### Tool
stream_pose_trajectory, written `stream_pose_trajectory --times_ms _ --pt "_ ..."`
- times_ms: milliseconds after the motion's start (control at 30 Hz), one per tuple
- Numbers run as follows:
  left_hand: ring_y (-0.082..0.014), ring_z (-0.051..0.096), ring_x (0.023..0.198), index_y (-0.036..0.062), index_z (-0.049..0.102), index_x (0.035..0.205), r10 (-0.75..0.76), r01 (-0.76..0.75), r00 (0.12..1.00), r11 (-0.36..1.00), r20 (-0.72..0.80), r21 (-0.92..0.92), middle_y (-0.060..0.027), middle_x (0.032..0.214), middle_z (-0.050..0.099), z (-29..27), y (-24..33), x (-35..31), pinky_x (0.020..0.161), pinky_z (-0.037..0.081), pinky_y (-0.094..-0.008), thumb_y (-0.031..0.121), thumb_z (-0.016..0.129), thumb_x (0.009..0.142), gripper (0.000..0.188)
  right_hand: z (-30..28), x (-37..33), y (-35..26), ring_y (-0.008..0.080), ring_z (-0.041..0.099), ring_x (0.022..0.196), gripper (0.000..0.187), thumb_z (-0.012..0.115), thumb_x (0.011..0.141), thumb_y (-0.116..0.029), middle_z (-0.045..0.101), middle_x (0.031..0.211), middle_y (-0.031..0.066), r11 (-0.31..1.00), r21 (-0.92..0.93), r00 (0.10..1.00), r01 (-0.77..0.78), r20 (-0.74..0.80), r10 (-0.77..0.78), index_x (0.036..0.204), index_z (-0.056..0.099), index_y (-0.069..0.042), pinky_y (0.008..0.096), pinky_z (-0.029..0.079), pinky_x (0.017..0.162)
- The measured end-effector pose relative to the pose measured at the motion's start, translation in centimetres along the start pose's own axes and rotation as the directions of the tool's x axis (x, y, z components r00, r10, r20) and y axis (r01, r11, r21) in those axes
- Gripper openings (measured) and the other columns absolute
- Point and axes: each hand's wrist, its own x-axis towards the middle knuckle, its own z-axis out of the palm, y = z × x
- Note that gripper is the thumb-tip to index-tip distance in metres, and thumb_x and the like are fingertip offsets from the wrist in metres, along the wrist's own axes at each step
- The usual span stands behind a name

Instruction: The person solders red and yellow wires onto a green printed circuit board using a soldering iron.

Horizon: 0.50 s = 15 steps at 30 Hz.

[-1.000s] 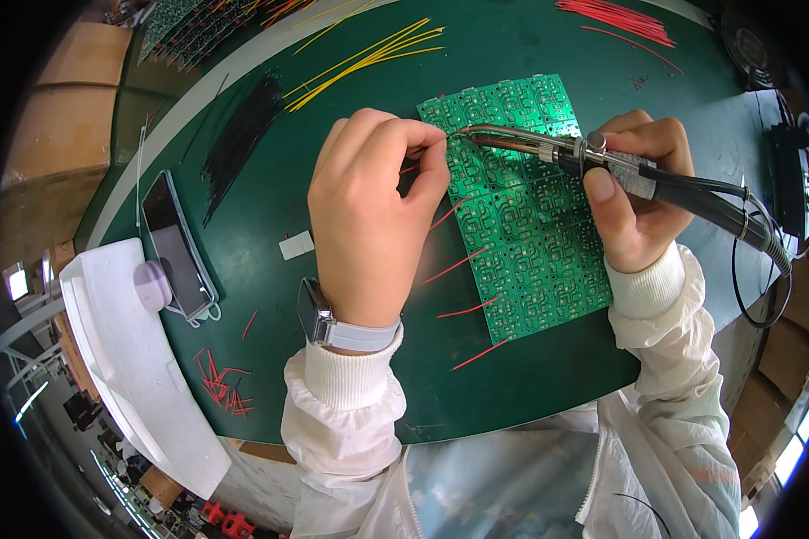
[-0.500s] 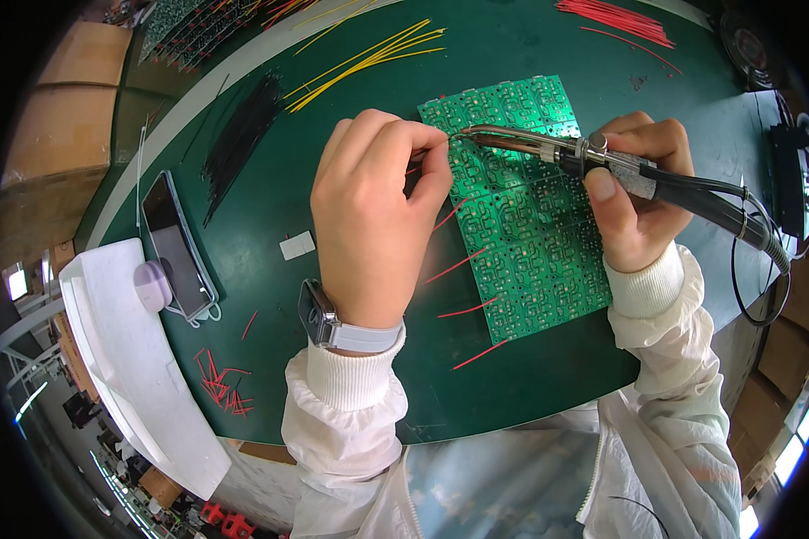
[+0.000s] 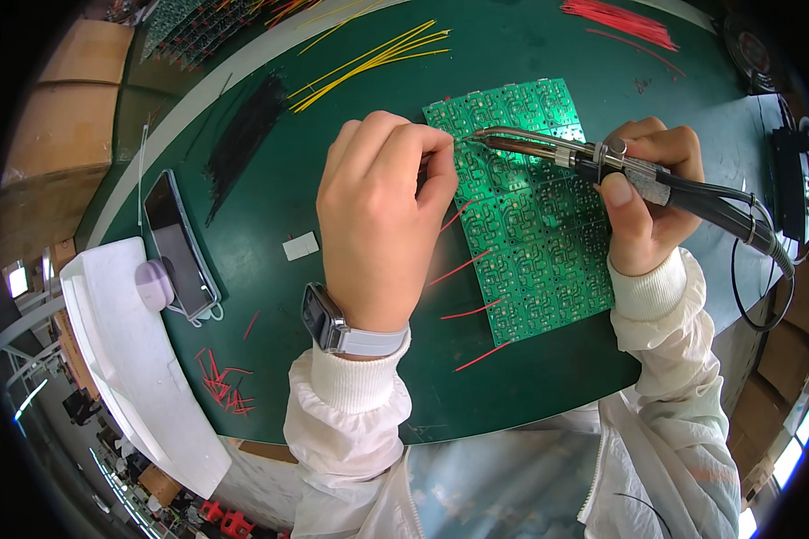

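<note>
A green circuit board panel (image 3: 530, 225) lies on the dark green work surface, with several short red wires (image 3: 458, 269) sticking out from its left edge. At the panel's upper left edge my left hand (image 3: 382, 202) pinches thumb and forefinger together on what looks like a thin wire, mostly hidden by the fingers. My right hand (image 3: 649, 202) grips a soldering iron (image 3: 634, 171) that has a thin metal tube along its top and black cables behind. The iron's tip points left, close to my left fingertips over the board.
Yellow wires (image 3: 368, 67), black wires (image 3: 247, 135) and long red wires (image 3: 620, 22) lie toward the far side. At left are a phone (image 3: 180, 242), a white curved housing (image 3: 144, 368) and short red wire pieces (image 3: 222, 384). A small white block (image 3: 300, 246) sits beside my left wrist.
The iron's tip has shifted slightly right, away from my left fingertips, with my right hand. My left hand keeps its pinch at the board's edge.
</note>
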Motion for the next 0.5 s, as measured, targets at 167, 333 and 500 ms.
stream_pose_trajectory --times_ms 167,333,500 --pt "-0.0162 0.051 0.061 0.0023 0.059 0.074 -0.024 0.024 1.0 1.0 0.003 -0.006 -0.004 0.07 0.057 -0.3 0.1 0.0 0.05 0.04 -0.0264 -0.005 0.066 0.066 0.013 0.2 0.0 -0.1 0.0107 0.046 0.064 0.027 0.066 0.072 -0.01 0.053 0.073 0.009 0.997 0.078 0.999 -0.009 -0.043 0.013 0.085 0.047 0.003 0.0236 0.039 0.058" --pt "-0.0172 0.052 0.064 0.0021 0.06 0.08 -0.021 0.02 0.998 1.0 0.054 0.011 -0.0052 0.075 0.058 -0.8 -0.1 -0.2 0.055 0.042 -0.0269 -0.004 0.066 0.069 0.014 0.2 0.0 -0.6 0.0096 0.043 0.062 0.027 0.065 0.073 -0.012 0.051 0.073 0.0079 0.996 0.06 0.996 -0.062 -0.065 0.066 0.084 0.046 0.002 0.0227 0.036 0.057" --pt "-0.0215 0.054 0.07 0.0036 0.06 0.085 -0.083 0.081 0.993 0.996 -0.079 -0.034 -0.0067 0.077 0.056 -2.3 -1.7 1.7 0.063 0.042 -0.0313 0.007 0.064 0.077 0.01 -0.7 0.0 -0.4 0.0091 0.042 0.061 0.025 0.064 0.073 -0.011 0.05 0.071 0.0074 0.995 0.059 0.99 -0.086 -0.103 0.092 0.084 0.045 0.001 0.0227 0.035 0.056"
